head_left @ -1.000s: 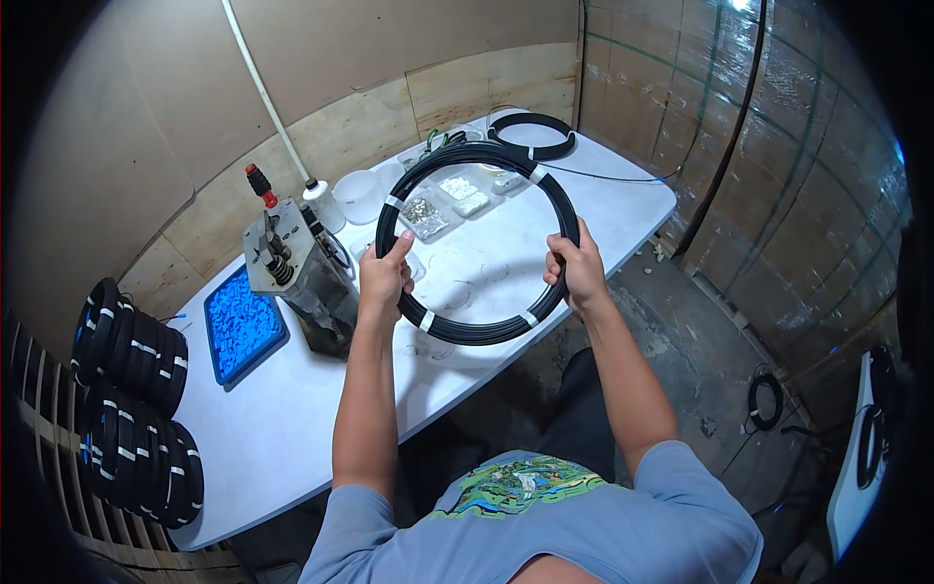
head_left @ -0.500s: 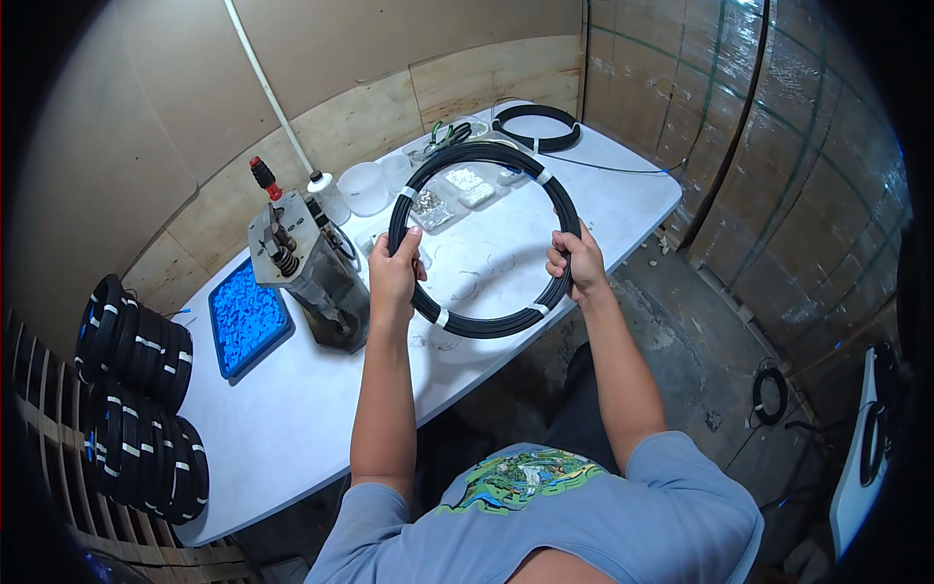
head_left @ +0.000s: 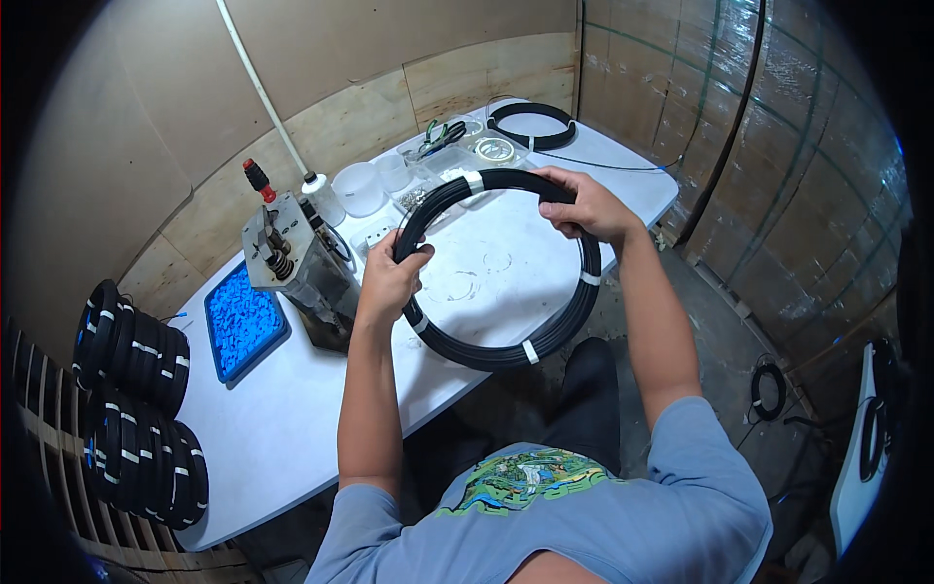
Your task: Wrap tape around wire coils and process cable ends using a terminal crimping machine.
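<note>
A large coil of black cable [head_left: 486, 356], bound with several white tape bands, is held up over the front edge of the white table [head_left: 292, 428]. My left hand [head_left: 394, 277] is closed round the coil's left side, thumb across the front. On its upper right, my right hand [head_left: 584, 204] grips the coil with the thumb on top and fingers curled beneath. Through the ring the table surface shows, with faint round marks. Behind the coil's top stand clear trays with small white and metal parts [head_left: 416, 198], partly hidden.
Left of the hands stands a metal bench machine [head_left: 302, 273] with a red-and-black handle, beside a blue tray of small blue pieces [head_left: 243, 321]. Stacked black coils [head_left: 141, 428] fill the left edge. Another coil [head_left: 532, 141] lies at the far right. Tubs and a bottle [head_left: 321, 198] line the back.
The coil has come down and nearer to me and has turned clockwise. My right hand has moved up from its right side to its upper right; my left hand keeps hold, slightly lower.
</note>
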{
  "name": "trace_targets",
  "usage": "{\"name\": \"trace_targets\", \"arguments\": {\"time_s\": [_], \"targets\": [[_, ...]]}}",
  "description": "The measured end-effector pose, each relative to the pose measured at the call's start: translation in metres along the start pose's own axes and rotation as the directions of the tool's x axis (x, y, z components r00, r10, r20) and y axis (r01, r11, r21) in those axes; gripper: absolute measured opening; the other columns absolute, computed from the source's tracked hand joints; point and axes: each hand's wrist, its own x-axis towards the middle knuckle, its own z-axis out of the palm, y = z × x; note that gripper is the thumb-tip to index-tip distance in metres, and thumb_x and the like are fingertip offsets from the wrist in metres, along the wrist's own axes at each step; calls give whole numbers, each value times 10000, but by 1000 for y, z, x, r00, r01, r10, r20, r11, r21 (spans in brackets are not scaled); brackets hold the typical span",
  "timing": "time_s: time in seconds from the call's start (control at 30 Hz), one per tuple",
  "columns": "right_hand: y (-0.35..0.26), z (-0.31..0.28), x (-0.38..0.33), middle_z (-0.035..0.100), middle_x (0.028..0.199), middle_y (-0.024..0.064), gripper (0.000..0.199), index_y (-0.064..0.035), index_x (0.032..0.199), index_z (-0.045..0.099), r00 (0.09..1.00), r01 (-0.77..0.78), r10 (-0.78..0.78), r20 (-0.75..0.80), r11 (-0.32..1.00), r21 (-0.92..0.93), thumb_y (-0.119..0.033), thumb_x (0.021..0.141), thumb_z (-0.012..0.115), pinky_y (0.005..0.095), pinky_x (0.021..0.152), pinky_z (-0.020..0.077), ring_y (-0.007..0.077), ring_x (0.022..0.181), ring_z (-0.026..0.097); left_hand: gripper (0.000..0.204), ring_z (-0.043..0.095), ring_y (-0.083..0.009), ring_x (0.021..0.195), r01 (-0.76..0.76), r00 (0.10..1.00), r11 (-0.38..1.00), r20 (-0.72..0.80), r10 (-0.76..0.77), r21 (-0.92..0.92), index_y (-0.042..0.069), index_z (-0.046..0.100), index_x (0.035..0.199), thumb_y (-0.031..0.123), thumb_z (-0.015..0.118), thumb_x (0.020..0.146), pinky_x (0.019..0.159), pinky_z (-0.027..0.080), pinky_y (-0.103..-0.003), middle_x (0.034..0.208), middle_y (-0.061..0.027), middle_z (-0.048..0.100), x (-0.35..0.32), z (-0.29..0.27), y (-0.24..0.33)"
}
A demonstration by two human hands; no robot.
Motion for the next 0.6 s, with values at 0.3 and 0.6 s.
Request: {"name": "trace_targets", "arguments": {"time_s": [0.3,0.6], "targets": [[56,23,-17,593,937,67,524,-104,1471,416,954,96,43,-295,894,439,-382,1050,555,288,592,541,174,700,670,126,411,-53,505,85,984,936,-122,-134,-342,96,587,945,103,704,900,462,348,-239,650,69,437,8,-17,-2],[65,79,-31,600,969,121,543,-25,1446,390,807,149,154,-570,881,449,-213,1004,644,333,620,600,212,719,686,116,394,-52,519,174,967,894,-99,-234,-414,116,584,946,118,697,917,469,338,-233,674,69,424,15,-24,-22]]}}
